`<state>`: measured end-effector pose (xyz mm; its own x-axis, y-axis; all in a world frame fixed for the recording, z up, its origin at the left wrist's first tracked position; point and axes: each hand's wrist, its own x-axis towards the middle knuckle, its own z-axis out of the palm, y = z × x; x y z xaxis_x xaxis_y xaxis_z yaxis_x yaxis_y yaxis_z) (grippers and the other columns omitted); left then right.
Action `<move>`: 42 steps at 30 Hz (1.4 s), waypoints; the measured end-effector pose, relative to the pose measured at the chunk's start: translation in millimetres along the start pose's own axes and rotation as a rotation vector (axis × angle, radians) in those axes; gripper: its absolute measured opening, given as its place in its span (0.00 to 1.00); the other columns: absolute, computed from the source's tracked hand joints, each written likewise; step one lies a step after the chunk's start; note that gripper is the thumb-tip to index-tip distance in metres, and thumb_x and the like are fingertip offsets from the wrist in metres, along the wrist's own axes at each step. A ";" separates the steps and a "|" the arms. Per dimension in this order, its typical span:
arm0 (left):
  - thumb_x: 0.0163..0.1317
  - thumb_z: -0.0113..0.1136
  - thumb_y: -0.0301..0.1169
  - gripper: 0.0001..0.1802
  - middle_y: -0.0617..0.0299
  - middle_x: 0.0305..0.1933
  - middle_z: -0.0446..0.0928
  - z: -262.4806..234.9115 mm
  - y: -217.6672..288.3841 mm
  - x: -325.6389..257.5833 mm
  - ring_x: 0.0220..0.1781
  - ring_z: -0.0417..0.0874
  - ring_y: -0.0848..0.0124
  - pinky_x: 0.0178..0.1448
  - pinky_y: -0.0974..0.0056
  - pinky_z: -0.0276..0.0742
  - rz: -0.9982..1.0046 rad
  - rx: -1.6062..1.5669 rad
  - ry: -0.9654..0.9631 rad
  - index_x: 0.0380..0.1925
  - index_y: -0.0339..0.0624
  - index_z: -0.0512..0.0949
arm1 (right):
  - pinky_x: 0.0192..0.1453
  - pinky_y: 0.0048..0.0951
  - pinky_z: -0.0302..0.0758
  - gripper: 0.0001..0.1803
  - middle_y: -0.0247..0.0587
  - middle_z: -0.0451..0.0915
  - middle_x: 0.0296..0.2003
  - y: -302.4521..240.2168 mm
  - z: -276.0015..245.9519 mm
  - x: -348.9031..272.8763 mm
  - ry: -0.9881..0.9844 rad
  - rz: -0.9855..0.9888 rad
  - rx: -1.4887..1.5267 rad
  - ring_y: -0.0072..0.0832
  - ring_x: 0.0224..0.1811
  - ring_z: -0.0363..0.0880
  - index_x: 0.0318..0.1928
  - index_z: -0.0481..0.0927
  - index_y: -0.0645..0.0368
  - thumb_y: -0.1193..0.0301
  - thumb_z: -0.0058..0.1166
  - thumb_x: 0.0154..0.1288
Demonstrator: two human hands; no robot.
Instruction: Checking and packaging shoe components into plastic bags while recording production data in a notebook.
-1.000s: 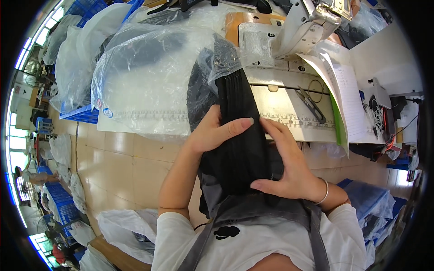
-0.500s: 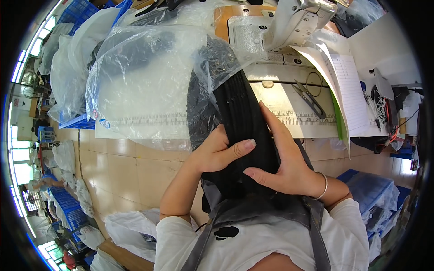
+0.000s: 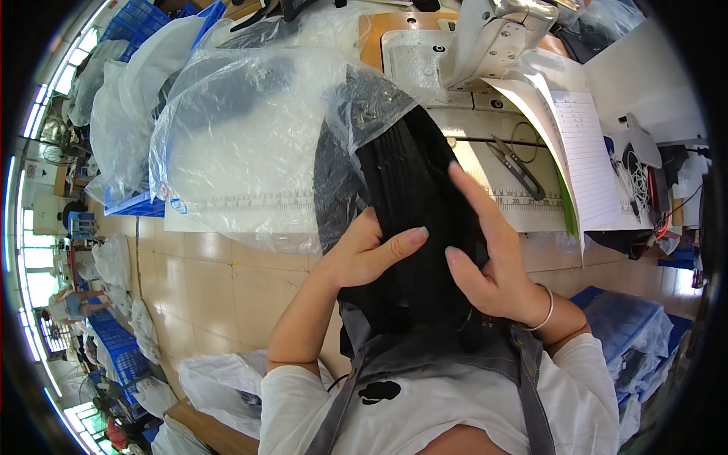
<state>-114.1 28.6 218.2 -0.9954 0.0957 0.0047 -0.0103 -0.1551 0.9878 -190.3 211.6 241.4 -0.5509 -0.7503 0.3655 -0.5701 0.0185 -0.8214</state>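
A stack of long black fabric pieces point(image 3: 413, 197), its layers showing as ridges, lies over my lap and up onto the table's front edge. My left hand point(image 3: 368, 250) grips its left side, thumb on top and the other fingers hidden beneath. Along the right edge, my right hand point(image 3: 497, 262) holds the fabric with index finger stretched forward and thumb apart from it; its remaining fingers are mostly hidden. A clear plastic bag point(image 3: 243, 136) covers the far end of the stack and spreads left over the table.
A sewing machine point(image 3: 493, 45) stands at the back. Thread snips point(image 3: 519, 171) lie on the table point(image 3: 485, 216) beside lined paper sheets point(image 3: 584, 152). Blue crates point(image 3: 121, 345) stand at far left. A plastic-covered blue stack point(image 3: 622, 326) sits at lower right, white bags point(image 3: 227, 387) at lower left.
My right hand has shifted right, its thumb drawing away from my left thumb. The fabric's right side has spread wider over the table. My left hand has barely moved.
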 end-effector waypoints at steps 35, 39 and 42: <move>0.60 0.49 0.23 0.31 0.45 0.61 0.60 -23.1 7.5 37.1 0.38 0.80 0.65 0.31 0.72 0.77 0.174 0.101 0.583 0.63 0.37 0.51 | 0.32 0.18 0.62 0.29 0.36 0.73 0.32 21.7 -21.5 1.3 0.109 0.347 0.272 0.13 0.26 0.60 0.62 0.60 0.61 0.79 0.36 0.57; 0.56 0.53 0.23 0.26 0.48 0.48 0.73 -55.3 -10.0 53.8 0.46 0.78 0.64 0.50 0.65 0.74 0.330 0.507 0.658 0.57 0.39 0.64 | 0.44 0.16 0.66 0.28 0.36 0.76 0.39 26.2 -18.8 5.1 0.176 0.389 0.523 0.15 0.39 0.70 0.62 0.59 0.62 0.79 0.43 0.58; 0.55 0.55 0.25 0.22 0.49 0.47 0.75 -93.2 -11.7 68.6 0.51 0.76 0.61 0.54 0.63 0.72 0.318 0.851 0.502 0.52 0.38 0.70 | 0.52 0.22 0.69 0.31 0.44 0.76 0.46 36.6 -21.3 8.6 0.164 0.466 0.849 0.20 0.45 0.74 0.63 0.56 0.64 0.84 0.42 0.56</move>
<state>-191.1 -54.7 192.5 -0.8675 -0.2790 0.4119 0.1364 0.6628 0.7362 -228.9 219.9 223.8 -0.7239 -0.6862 -0.0716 0.3182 -0.2400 -0.9171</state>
